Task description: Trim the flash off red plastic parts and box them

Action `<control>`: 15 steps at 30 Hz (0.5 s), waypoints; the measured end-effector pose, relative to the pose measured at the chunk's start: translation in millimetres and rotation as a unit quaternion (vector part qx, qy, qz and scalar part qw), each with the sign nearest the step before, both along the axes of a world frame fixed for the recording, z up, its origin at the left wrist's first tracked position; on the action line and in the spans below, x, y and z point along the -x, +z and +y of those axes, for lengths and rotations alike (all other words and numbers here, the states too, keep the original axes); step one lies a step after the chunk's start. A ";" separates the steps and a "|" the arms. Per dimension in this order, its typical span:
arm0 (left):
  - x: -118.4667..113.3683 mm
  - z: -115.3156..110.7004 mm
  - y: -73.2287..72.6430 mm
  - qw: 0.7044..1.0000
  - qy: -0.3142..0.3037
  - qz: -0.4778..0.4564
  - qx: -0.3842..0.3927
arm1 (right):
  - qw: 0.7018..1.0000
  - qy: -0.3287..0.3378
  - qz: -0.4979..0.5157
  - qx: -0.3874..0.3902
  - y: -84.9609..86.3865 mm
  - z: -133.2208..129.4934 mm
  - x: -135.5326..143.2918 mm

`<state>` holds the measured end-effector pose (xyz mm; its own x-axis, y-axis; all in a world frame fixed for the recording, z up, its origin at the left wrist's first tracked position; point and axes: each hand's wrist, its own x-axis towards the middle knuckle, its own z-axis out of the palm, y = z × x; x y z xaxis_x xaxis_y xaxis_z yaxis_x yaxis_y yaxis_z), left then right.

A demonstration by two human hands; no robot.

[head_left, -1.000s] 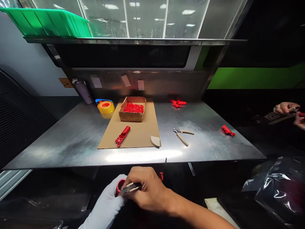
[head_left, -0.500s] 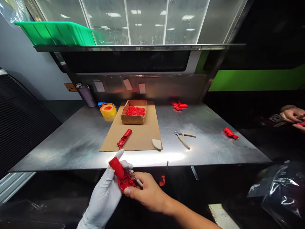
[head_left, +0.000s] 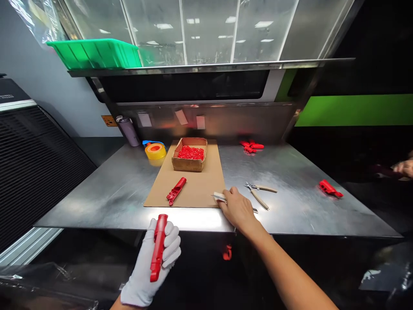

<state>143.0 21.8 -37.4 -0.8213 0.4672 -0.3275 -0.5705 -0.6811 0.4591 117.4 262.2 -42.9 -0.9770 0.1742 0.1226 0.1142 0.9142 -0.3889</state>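
My left hand (head_left: 153, 254), in a white glove, is closed around a red plastic tube-shaped part (head_left: 158, 247) in front of the table edge. The part stands nearly upright, its round end up. My bare right hand (head_left: 238, 208) is low over the near right corner of a cardboard sheet (head_left: 200, 185), closed on a slim pointed metal tool (head_left: 218, 197). Its tip points left; fingers hide its middle, so its exact kind is unclear. Under it a pale flat piece (head_left: 219, 195) is mostly covered. Another red part (head_left: 176, 190) lies on the cardboard.
A cardboard box (head_left: 189, 164) of small red pieces stands on the sheet. Side cutters (head_left: 258, 193) lie right of my right hand. Yellow tape (head_left: 155, 150), a bottle (head_left: 129, 131) and red parts (head_left: 251, 146) are farther back. Another person's hand (head_left: 405, 167) shows at far right.
My right hand has left the red part and moved up and right to the cardboard corner with the tool. My left hand has turned the red part more upright. The view has shifted slightly.
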 end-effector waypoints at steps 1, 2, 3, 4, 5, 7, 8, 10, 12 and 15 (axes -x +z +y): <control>-0.5 -0.7 -1.1 1.000 -0.005 0.004 -0.013 | 1.000 -0.005 -0.003 -0.006 -4.6 4.2 4.8; -1.1 -1.4 -2.4 1.000 -0.010 0.011 -0.020 | 1.000 -0.006 -0.002 -0.009 -8.7 6.9 8.0; -1.6 -2.1 -3.7 1.000 -0.013 0.019 -0.022 | 1.000 -0.006 0.003 -0.008 -11.9 8.3 9.7; -2.1 -2.8 -4.9 0.999 -0.018 0.025 -0.020 | 1.000 -0.005 0.010 -0.003 -13.9 8.4 10.2; -2.5 -3.2 -6.0 0.999 -0.022 0.031 -0.018 | 1.000 -0.002 0.019 0.006 -14.7 7.4 9.6; -2.8 -3.0 -8.1 0.999 -0.028 0.038 -0.013 | 0.999 0.019 0.035 0.037 -12.5 0.9 5.2; -2.8 -2.4 -9.2 0.999 -0.029 0.039 -0.011 | 0.997 0.042 0.043 0.056 -9.8 -4.8 1.3; -2.8 -0.6 -11.5 0.999 -0.031 0.042 -0.002 | 0.988 0.105 0.059 0.094 -2.2 -21.6 -9.3; -2.9 1.3 -14.2 0.997 -0.025 0.050 0.044 | 0.970 0.183 0.082 0.136 5.9 -43.5 -22.5; -2.5 1.7 -19.2 0.980 0.006 0.087 0.181 | 0.931 0.286 0.129 0.187 13.7 -76.7 -43.0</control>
